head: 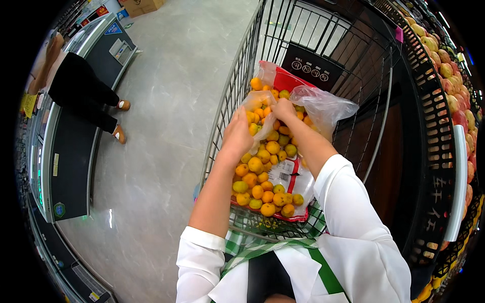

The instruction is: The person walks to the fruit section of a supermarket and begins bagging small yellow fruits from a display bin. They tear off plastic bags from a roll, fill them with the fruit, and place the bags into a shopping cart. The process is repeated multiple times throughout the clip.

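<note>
Many small orange and yellow-green citrus fruits [255,164] lie loose in a black wire shopping cart [213,151], on a white and red printed plastic sack [302,185]. A clear plastic bag [254,99] with fruits in it is held at its left side by my left hand [238,130], the fingers flat along the film. My right hand [283,110] is at the bag's right side, fingers bent down among the fruits; its fingertips are hidden. Another clear plastic bag [325,106] lies crumpled to the right of my right hand.
Black crates [435,125] of red-yellow fruit [451,81] line the right side. A black sign [312,66] hangs inside the cart. At the left, a person [81,89] in black trousers stands by a dark chiller cabinet [74,163]. A cardboard box [140,7] stands at the top.
</note>
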The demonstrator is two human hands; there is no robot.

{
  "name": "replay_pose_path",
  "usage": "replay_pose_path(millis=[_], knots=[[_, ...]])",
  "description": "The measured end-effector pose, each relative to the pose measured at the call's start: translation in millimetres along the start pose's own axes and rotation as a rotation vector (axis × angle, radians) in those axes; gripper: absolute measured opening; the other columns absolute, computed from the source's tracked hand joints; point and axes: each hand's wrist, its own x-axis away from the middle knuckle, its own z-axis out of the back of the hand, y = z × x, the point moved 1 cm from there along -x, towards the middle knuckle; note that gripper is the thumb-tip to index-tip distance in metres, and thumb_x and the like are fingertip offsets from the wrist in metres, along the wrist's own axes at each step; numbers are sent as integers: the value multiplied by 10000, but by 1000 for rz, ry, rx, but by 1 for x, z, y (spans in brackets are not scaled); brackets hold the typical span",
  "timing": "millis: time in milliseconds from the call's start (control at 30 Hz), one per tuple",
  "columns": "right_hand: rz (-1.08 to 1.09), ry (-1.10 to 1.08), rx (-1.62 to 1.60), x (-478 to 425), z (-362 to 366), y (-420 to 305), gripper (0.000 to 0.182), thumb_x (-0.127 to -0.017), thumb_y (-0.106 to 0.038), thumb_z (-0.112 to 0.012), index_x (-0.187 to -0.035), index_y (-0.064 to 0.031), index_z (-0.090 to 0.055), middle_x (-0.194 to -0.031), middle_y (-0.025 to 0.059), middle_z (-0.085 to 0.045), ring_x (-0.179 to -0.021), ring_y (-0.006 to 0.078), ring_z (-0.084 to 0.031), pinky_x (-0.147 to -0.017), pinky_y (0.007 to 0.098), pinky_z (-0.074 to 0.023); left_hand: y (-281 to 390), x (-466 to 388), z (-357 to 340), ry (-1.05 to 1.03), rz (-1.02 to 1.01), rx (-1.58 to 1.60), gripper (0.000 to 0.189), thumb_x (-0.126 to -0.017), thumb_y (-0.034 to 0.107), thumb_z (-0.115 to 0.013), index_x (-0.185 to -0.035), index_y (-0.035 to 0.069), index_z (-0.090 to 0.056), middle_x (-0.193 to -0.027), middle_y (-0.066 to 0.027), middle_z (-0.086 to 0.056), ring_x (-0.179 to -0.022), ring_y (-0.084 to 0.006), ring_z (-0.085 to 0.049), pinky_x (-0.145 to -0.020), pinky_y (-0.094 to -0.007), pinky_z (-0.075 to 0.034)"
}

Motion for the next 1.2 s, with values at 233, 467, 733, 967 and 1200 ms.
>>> replay_pose_path(millis=[233,467,733,967,1200], knots=[[-136,-144,-851,-19,114,-60,125,-842,-111,-560,-808,-14,-631,-663,49,-568,-561,150,-493,-515,317,-424,8,-5,26,137,86,872,640,-717,-100,-445,-1341,-44,-314,-1309,-97,-451,-786,-59,-513,-673,-196,-434],[-97,-93,-1231,-5,191,-55,138,-848,-107,-543,-897,12,-593,-607,38,-513,-466,87,-439,-406,213,-326,25,2,44,392,-133,856,627,-733,-85,-445,-1345,-7,-334,-1280,-61,-466,-606,-47,-419,-597,-202,-417],[-386,-414,-894,109,92,30,514,-918,-518,-309,-829,-68,-540,-535,48,-519,-394,162,-487,-350,268,-380,26,13,41,343,-243,260,676,-692,-88,-440,-1344,-40,-273,-1326,-248,-365,-1218,-347,-382,-1003,-349,-322],[467,-1159,384,218,10,55,711,-675,-552,-658,-1139,-28,-534,-1032,196,-592,-935,304,-580,-739,374,-497,38,18,45,222,-259,352,716,-681,-105,-448,-1360,-36,-229,-1358,-233,-328,-1266,-334,-330,-1035,-346,-296],[-136,-1431,119,228,17,39,463,-652,-380,-690,-947,-31,-615,-806,162,-631,-708,313,-627,-567,388,-536,36,21,43,213,-216,315,717,-682,-101,-459,-1356,-44,-220,-1359,-234,-322,-1256,-346,-336,-1014,-353,-325]])
